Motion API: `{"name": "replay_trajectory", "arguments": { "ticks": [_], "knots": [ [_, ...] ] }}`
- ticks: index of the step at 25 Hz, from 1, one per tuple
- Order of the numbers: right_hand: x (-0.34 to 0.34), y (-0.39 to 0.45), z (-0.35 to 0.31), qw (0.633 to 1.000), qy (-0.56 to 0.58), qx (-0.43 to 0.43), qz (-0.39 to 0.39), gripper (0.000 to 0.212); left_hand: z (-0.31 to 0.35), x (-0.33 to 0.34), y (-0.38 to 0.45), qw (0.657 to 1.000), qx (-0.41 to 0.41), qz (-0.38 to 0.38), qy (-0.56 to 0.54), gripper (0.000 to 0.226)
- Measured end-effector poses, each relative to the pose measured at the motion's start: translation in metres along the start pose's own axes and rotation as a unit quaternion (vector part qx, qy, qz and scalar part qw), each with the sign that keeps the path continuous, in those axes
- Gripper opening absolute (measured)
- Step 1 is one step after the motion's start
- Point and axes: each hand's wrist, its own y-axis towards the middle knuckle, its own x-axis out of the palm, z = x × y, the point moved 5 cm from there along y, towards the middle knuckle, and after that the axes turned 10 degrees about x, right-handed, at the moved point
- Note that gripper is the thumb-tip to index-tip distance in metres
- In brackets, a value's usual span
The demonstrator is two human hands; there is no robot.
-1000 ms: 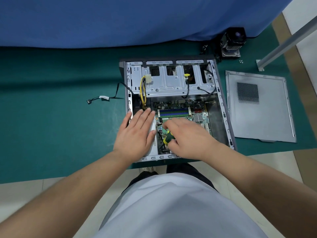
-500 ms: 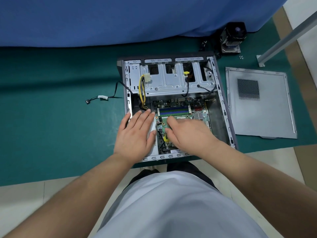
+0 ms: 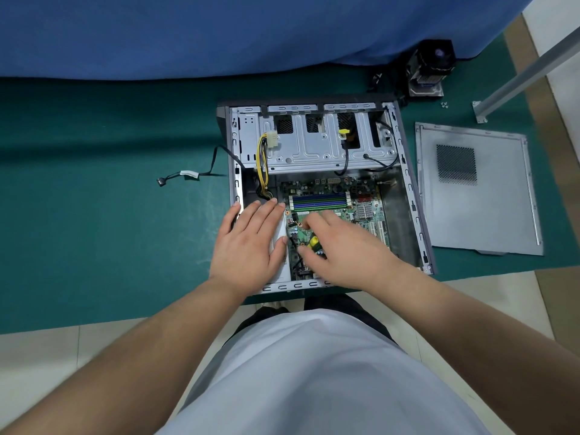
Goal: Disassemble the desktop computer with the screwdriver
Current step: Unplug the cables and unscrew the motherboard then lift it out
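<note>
Green tabletop | computer case lies open, side panel off beside it | left hand flat, bracing | right hand fingers gripping screwdriver over motherboard | board, cables remain

Single head-worn view, wide-angle, looking steeply down over torso at open computer case, close.

Bench covering: dark teal-green. Cloth behind it: blue. Computer case: grey metal frame, silver drive cage. Inside the case, motherboard green with blue and green memory slots; cable bundle yellow and black. Screwdriver handle: yellow and green. Side panel right of the case: grey, dark perforated grille.
</note>
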Motion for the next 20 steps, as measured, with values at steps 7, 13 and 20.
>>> {"name": "replay_trajectory", "arguments": {
  "ticks": [7,13,20],
  "knots": [
    [0.0006,-0.0004,0.0016,1.000,0.025,-0.006,-0.016,0.030,0.0000,-0.0002,0.0001,1.000,0.000,0.001,-0.001,0.057],
    [-0.0003,-0.0026,-0.0008,0.999,0.028,-0.021,0.006,0.032,0.0008,-0.0022,0.0006,1.000,0.000,0.003,-0.004,0.057],
    [0.0029,-0.0020,0.0046,1.000,0.013,0.020,0.012,0.039,0.0017,-0.0045,0.0009,1.000,0.001,0.004,-0.006,0.057]
  ]
}}
